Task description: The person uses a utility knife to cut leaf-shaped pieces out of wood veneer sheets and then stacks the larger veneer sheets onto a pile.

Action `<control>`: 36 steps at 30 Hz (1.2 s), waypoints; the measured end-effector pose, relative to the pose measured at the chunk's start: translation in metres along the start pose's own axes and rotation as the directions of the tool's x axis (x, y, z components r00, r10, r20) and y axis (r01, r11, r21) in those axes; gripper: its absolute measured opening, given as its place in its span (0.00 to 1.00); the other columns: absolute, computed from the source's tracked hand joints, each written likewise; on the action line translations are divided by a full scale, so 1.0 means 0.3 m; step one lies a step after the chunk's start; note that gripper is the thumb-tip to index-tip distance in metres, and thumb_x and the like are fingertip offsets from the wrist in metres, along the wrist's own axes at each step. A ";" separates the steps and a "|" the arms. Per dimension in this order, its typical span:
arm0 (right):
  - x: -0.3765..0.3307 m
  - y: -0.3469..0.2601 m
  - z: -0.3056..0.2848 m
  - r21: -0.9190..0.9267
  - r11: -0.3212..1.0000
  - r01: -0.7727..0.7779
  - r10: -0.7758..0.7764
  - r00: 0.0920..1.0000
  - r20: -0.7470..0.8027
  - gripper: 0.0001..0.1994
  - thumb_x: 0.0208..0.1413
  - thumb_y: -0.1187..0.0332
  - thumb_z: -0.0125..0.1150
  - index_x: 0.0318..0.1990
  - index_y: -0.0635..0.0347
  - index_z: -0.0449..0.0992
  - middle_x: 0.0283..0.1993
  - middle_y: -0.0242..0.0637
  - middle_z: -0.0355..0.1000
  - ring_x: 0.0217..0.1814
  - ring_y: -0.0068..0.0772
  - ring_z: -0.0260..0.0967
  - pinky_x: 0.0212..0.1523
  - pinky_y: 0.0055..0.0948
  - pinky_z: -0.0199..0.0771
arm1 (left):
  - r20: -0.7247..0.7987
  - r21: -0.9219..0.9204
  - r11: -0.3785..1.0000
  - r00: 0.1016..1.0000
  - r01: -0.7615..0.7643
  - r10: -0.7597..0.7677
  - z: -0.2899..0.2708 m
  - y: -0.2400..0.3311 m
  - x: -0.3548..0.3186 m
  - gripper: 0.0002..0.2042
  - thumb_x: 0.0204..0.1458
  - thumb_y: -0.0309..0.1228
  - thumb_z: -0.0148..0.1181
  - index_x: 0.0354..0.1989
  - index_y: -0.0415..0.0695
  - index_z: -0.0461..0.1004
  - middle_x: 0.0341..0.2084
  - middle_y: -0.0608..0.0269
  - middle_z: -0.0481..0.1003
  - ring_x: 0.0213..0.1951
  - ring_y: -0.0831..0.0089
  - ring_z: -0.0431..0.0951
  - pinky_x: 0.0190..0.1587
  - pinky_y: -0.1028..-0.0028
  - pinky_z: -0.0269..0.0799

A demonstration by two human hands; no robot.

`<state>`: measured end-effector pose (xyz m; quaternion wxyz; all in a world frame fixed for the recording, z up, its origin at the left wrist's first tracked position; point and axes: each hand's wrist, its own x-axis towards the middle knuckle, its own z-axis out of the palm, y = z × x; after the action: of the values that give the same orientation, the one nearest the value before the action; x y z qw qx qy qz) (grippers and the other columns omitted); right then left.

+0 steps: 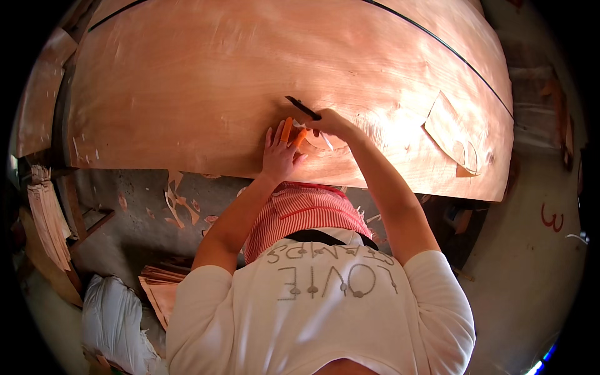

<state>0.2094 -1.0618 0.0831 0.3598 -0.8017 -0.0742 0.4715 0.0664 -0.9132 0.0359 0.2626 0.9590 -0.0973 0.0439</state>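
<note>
A large sheet of reddish-brown wood veneer [206, 106] spreads out in front of me. My left hand [281, 153] lies flat on it near the front edge, fingers apart, with orange covers on two of them. Just to its right, my right hand [332, 125] is closed around a slim black-handled knife [302, 107]. The black end points up and to the left; the lower end is hidden by the fingers. A thin pale strip [328, 142] shows beside the right hand, close to a curved mark in the veneer.
A loose veneer piece [447, 128] with cut-outs lies at the right on the sheet. A black strap [444, 42] crosses its far side. Veneer scraps [177, 203] litter the floor. Bundled strips [49, 215], stacked veneer [159, 287] and a whitish sack [112, 319] are at the left.
</note>
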 end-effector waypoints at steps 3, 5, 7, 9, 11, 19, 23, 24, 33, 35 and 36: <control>-0.049 0.067 0.049 0.014 1.000 -0.026 0.027 0.997 -0.074 0.11 0.49 0.60 0.57 0.28 0.59 0.75 0.18 0.27 0.70 0.18 0.16 0.57 0.18 0.19 0.54 | 0.023 -0.007 1.000 1.000 -0.003 0.003 -0.010 -0.004 0.000 0.28 0.42 0.43 0.60 0.55 0.54 0.65 0.62 0.50 0.50 0.63 0.57 0.48 0.62 0.51 0.40; -0.041 0.135 0.084 0.043 0.998 0.040 -0.033 0.988 -0.148 0.10 0.49 0.61 0.58 0.28 0.58 0.74 0.20 0.28 0.72 0.21 0.17 0.65 0.22 0.20 0.62 | 0.030 -0.017 1.000 0.999 -0.013 0.013 -0.017 -0.002 0.004 0.27 0.42 0.41 0.59 0.54 0.53 0.65 0.61 0.50 0.51 0.63 0.56 0.49 0.62 0.51 0.41; -0.038 0.159 0.109 0.095 0.992 0.084 -0.062 0.975 -0.215 0.10 0.48 0.60 0.59 0.28 0.56 0.75 0.21 0.26 0.73 0.24 0.19 0.71 0.26 0.21 0.68 | 0.026 -0.023 1.000 0.999 -0.020 0.020 -0.022 -0.007 0.007 0.26 0.42 0.38 0.59 0.54 0.52 0.65 0.59 0.49 0.54 0.62 0.55 0.52 0.61 0.52 0.44; -0.034 0.166 0.111 0.066 0.997 0.040 -0.024 0.976 -0.217 0.08 0.47 0.62 0.61 0.29 0.56 0.75 0.22 0.27 0.74 0.25 0.19 0.73 0.28 0.20 0.70 | -0.040 -0.077 0.994 0.997 -0.075 0.072 -0.020 -0.037 -0.004 0.25 0.43 0.36 0.58 0.54 0.49 0.66 0.58 0.48 0.56 0.61 0.55 0.54 0.61 0.53 0.47; -0.042 0.162 0.109 0.021 0.997 0.077 -0.070 0.970 -0.233 0.08 0.47 0.62 0.61 0.30 0.56 0.75 0.23 0.27 0.74 0.25 0.19 0.72 0.28 0.21 0.70 | -0.092 -0.105 0.991 0.993 -0.087 0.077 -0.011 -0.055 -0.014 0.24 0.44 0.35 0.57 0.53 0.45 0.66 0.57 0.49 0.58 0.60 0.55 0.56 0.60 0.55 0.50; -0.118 0.086 0.110 -0.240 0.965 0.105 -0.184 0.924 -0.335 0.11 0.49 0.58 0.58 0.29 0.57 0.75 0.23 0.35 0.72 0.28 0.29 0.71 0.30 0.28 0.69 | 0.168 0.154 0.988 0.986 -0.024 -0.002 -0.009 0.025 0.020 0.36 0.42 0.46 0.59 0.58 0.39 0.57 0.62 0.54 0.51 0.64 0.62 0.47 0.64 0.55 0.38; -0.123 0.104 0.111 -0.284 0.958 0.047 -0.126 0.955 -0.268 0.11 0.48 0.60 0.57 0.39 0.49 0.76 0.27 0.38 0.73 0.30 0.35 0.70 0.34 0.32 0.70 | 0.227 0.218 0.976 0.973 -0.024 -0.027 -0.021 0.049 0.036 0.38 0.39 0.47 0.60 0.58 0.38 0.57 0.61 0.53 0.53 0.64 0.61 0.48 0.63 0.54 0.39; -0.127 0.107 0.089 -0.390 0.913 0.122 -0.253 0.918 -0.305 0.12 0.48 0.62 0.56 0.42 0.46 0.75 0.27 0.38 0.73 0.30 0.34 0.70 0.34 0.32 0.70 | 0.253 0.246 0.969 0.967 -0.030 -0.034 -0.028 0.052 0.041 0.38 0.39 0.47 0.61 0.58 0.38 0.57 0.61 0.53 0.53 0.64 0.61 0.48 0.63 0.54 0.40; -0.083 0.288 0.055 0.480 0.854 0.200 0.005 0.920 -0.392 0.09 0.51 0.65 0.58 0.33 0.62 0.75 0.19 0.29 0.69 0.19 0.17 0.62 0.18 0.20 0.60 | 0.047 0.035 0.999 0.998 -0.034 0.032 -0.018 0.038 0.082 0.30 0.43 0.39 0.60 0.55 0.40 0.62 0.58 0.52 0.57 0.59 0.59 0.57 0.60 0.59 0.52; -0.047 0.302 0.100 0.521 0.842 0.142 0.099 0.908 -0.407 0.08 0.52 0.66 0.58 0.33 0.62 0.74 0.19 0.28 0.68 0.17 0.16 0.60 0.16 0.19 0.57 | 0.019 0.006 0.994 0.994 -0.111 0.111 -0.014 0.068 0.127 0.24 0.45 0.32 0.57 0.53 0.39 0.64 0.57 0.53 0.59 0.59 0.60 0.58 0.59 0.61 0.54; -0.050 0.278 0.109 0.502 0.855 0.130 0.104 0.905 -0.412 0.09 0.52 0.65 0.58 0.32 0.62 0.74 0.18 0.28 0.68 0.17 0.16 0.60 0.16 0.19 0.57 | 0.010 -0.007 0.990 0.990 -0.144 0.144 0.004 0.079 0.141 0.23 0.45 0.31 0.56 0.52 0.38 0.65 0.56 0.53 0.60 0.60 0.60 0.57 0.60 0.60 0.53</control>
<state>0.1564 -1.1131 0.0299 0.5727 -0.7575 0.1299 0.2853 0.1029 -0.9407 0.0523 0.2612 0.9489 -0.1676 0.0572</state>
